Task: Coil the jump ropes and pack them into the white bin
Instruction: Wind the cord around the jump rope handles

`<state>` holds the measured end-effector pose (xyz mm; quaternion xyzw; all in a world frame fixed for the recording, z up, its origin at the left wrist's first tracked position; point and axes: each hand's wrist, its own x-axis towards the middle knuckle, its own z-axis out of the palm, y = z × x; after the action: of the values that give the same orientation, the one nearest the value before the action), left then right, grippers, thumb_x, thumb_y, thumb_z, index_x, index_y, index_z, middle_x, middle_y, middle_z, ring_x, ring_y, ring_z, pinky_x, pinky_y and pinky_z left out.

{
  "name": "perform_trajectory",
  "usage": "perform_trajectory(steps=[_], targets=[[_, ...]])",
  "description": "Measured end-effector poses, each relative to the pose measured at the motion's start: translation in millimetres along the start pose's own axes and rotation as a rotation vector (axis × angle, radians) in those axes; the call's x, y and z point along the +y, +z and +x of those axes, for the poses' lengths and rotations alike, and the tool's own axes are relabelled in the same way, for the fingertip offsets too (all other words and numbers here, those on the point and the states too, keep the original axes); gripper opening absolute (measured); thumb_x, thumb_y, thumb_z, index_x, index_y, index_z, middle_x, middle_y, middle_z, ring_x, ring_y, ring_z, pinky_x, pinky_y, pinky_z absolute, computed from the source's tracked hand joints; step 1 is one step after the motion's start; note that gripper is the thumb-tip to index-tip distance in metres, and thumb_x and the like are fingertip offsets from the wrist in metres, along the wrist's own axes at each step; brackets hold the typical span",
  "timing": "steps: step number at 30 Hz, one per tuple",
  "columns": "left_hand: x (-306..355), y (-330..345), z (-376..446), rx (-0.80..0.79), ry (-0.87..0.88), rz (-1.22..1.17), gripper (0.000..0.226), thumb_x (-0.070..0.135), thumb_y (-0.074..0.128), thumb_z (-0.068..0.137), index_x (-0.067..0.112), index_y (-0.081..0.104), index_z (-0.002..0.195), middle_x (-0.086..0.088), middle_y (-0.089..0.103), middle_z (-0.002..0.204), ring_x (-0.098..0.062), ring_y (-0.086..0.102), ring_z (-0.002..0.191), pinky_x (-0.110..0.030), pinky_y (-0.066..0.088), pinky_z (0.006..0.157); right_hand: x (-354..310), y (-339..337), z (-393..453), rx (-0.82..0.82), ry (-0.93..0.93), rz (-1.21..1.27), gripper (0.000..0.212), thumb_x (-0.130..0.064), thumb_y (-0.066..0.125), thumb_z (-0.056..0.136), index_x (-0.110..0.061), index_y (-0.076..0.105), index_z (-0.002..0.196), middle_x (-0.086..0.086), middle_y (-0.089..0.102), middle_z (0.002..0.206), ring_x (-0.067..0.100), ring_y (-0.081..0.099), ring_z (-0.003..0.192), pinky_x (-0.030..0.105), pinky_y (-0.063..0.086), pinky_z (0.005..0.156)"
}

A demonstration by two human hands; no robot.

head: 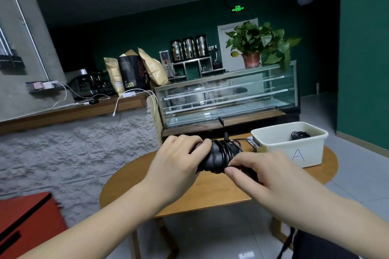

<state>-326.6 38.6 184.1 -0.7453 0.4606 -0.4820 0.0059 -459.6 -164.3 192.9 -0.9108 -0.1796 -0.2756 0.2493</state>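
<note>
Both my hands hold one black jump rope (221,156) above the round wooden table (210,191). Its thin cord is wound in several turns around the thick black handles. My left hand (179,157) grips the left end of the bundle. My right hand (261,172) grips the right end from the front, thumb under it. The white bin (294,145), marked with a blue letter A, stands on the table at the right. A coiled black rope (300,135) lies inside the bin.
A glass display case (227,99) stands just behind the table. A long wooden counter (73,109) with cables and bags runs along the left. A red cabinet (27,223) sits at the lower left. A potted plant (259,44) tops the case.
</note>
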Motion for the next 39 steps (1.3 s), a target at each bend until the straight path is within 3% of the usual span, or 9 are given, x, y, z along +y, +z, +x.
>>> perform_trajectory(steps=[8, 12, 17, 19, 21, 23, 31, 34, 39], targets=[[9, -2, -10, 0.032, 0.225, -0.208, 0.03, 0.003, 0.06, 0.098, 0.006, 0.053, 0.126, -0.015, 0.068, 0.115, -0.033, 0.066, 0.098, -0.045, 0.051, 0.078, 36, -19, 42, -0.076, -0.131, 0.239, 0.021, -0.052, 0.076, 0.074, -0.038, 0.079, 0.09, -0.013, 0.067, 0.082, 0.012, 0.064, 0.082, 0.035, 0.052, 0.071], [8, -5, -9, 0.072, 0.238, -0.376, 0.039, -0.005, 0.069, 0.089, 0.004, 0.05, 0.123, -0.021, 0.069, 0.114, -0.037, 0.068, 0.101, -0.049, 0.052, 0.081, 52, -12, 52, -0.149, -0.087, 0.515, 0.019, -0.033, 0.077, 0.077, -0.023, 0.082, 0.093, -0.008, 0.072, 0.085, 0.009, 0.067, 0.084, 0.022, 0.05, 0.077], [10, -14, -4, 0.117, 0.32, -0.487, 0.053, -0.009, 0.077, 0.079, 0.004, 0.047, 0.122, -0.03, 0.067, 0.114, -0.041, 0.068, 0.104, -0.051, 0.051, 0.082, 67, 20, 54, -0.116, 0.01, 0.754, 0.018, -0.027, 0.071, 0.086, -0.015, 0.081, 0.094, 0.023, 0.072, 0.088, 0.043, 0.059, 0.074, 0.044, 0.046, 0.07], [14, -15, -2, 0.164, 0.314, -0.465, 0.053, -0.009, 0.078, 0.078, 0.003, 0.049, 0.12, -0.029, 0.068, 0.114, -0.04, 0.069, 0.105, -0.051, 0.052, 0.081, 68, 33, 46, -0.092, 0.051, 0.827, 0.013, -0.022, 0.069, 0.087, -0.022, 0.082, 0.087, 0.009, 0.077, 0.088, 0.028, 0.07, 0.082, 0.038, 0.053, 0.076], [16, -14, 0, 0.237, 0.254, -0.424, 0.046, -0.007, 0.075, 0.08, 0.002, 0.051, 0.118, -0.027, 0.069, 0.114, -0.037, 0.069, 0.106, -0.051, 0.053, 0.08, 61, 43, 35, -0.088, 0.025, 0.787, 0.016, -0.021, 0.071, 0.085, -0.029, 0.077, 0.072, -0.002, 0.073, 0.075, 0.008, 0.066, 0.073, 0.027, 0.052, 0.07], [16, -12, 1, 0.284, 0.157, -0.378, 0.041, -0.004, 0.073, 0.083, 0.002, 0.053, 0.118, -0.023, 0.07, 0.116, -0.034, 0.069, 0.11, -0.05, 0.054, 0.083, 53, 55, 23, -0.095, 0.052, 0.774, 0.02, -0.025, 0.061, 0.087, -0.024, 0.068, 0.069, 0.005, 0.061, 0.061, 0.016, 0.056, 0.059, 0.037, 0.046, 0.057], [11, -1, 12, 0.141, -0.158, -0.134, 0.04, 0.003, 0.069, 0.078, 0.011, 0.063, 0.117, -0.004, 0.068, 0.115, -0.028, 0.064, 0.105, -0.042, 0.048, 0.078, 16, 69, -3, -0.294, 0.126, 0.457, 0.021, -0.035, 0.043, 0.105, -0.032, 0.053, 0.123, -0.012, 0.064, 0.074, -0.003, 0.055, 0.065, 0.012, 0.039, 0.063], [4, 8, 6, 0.1, -0.124, -0.073, 0.033, 0.004, 0.062, 0.084, 0.012, 0.059, 0.116, -0.005, 0.068, 0.114, -0.029, 0.065, 0.1, -0.042, 0.048, 0.075, 0, 47, -8, -0.188, 0.107, 0.289, 0.02, -0.043, 0.044, 0.102, -0.034, 0.059, 0.112, -0.017, 0.064, 0.082, -0.004, 0.057, 0.078, 0.015, 0.043, 0.068], [6, 12, -5, 0.083, -0.044, -0.013, 0.027, 0.006, 0.05, 0.092, 0.01, 0.054, 0.118, -0.009, 0.069, 0.114, -0.031, 0.066, 0.099, -0.043, 0.051, 0.073, -12, 14, -6, -0.09, 0.005, 0.047, 0.029, -0.047, 0.046, 0.099, -0.031, 0.051, 0.075, -0.011, 0.05, 0.058, 0.009, 0.048, 0.06, 0.025, 0.037, 0.055]])
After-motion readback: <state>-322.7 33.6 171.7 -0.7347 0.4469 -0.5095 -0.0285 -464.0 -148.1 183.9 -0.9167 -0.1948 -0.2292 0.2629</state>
